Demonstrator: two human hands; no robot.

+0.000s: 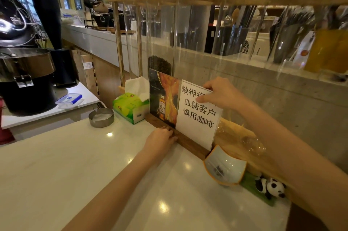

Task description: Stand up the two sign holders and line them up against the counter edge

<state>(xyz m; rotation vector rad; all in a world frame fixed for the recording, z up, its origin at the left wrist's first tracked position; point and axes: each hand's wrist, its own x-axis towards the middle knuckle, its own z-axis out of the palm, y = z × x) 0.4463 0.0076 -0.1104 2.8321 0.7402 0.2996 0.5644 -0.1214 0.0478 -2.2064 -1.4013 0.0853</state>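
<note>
Warm, yellowish indoor light, fairly bright. Small round glare spots glint on the glossy white tabletop [79, 165], so lamps sit overhead. Streaky reflections smear across the clear acrylic panels [197, 29] up top. Wide-angle bending curves the edges; the right forearm and far right background are motion-blurred, shadows soft.
</note>
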